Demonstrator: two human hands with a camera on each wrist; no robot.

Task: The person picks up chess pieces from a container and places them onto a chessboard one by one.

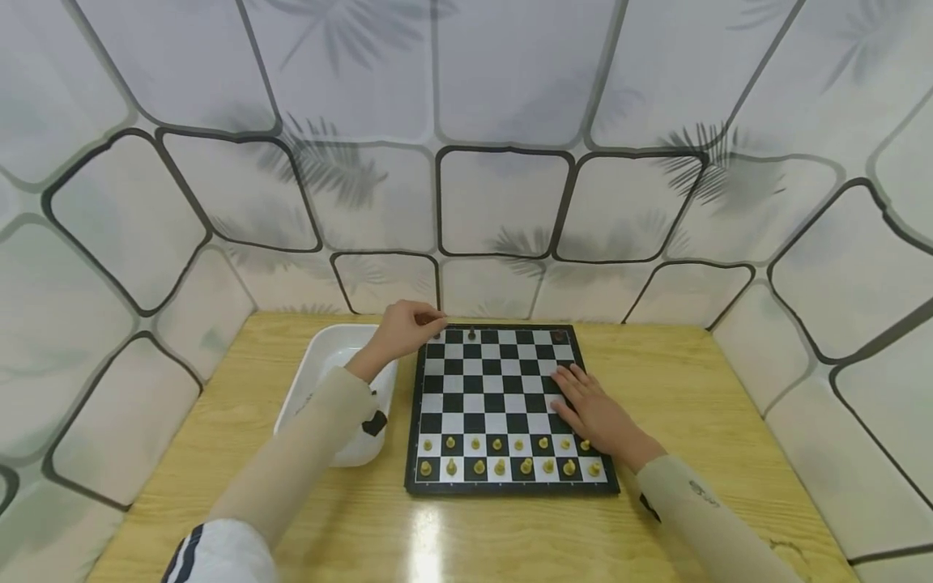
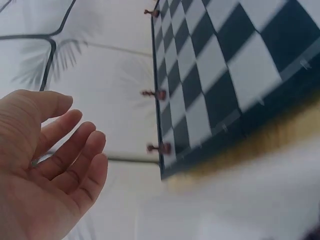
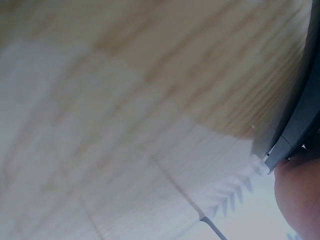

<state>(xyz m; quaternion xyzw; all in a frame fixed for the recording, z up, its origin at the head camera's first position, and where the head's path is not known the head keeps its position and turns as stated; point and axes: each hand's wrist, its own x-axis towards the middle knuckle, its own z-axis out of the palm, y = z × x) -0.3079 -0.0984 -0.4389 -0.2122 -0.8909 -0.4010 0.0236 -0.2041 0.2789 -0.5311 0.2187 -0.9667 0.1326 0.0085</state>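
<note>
sleeves [image 1: 299, 453] lead to the left hand [image 1: 399, 330], loosely curved and empty, near a dark piece [image 2: 166, 148] at the board's [image 1: 504, 381] eleven o'clock corner; the right hand [image 1: 599, 413], fingers spread, rests at three o'clock.

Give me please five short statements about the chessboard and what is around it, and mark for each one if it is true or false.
1. The yellow pieces stand in two rows at the near side of the board. True.
2. The white tray stands to the right of the board. False: the white tray is on its left.
3. Three brown pieces are along the far edge of the board. True.
4. The left grip holds a yellow piece. False: the left grip looks empty in the left wrist view.
5. The right grip lies over the right side of the board. True.
</note>
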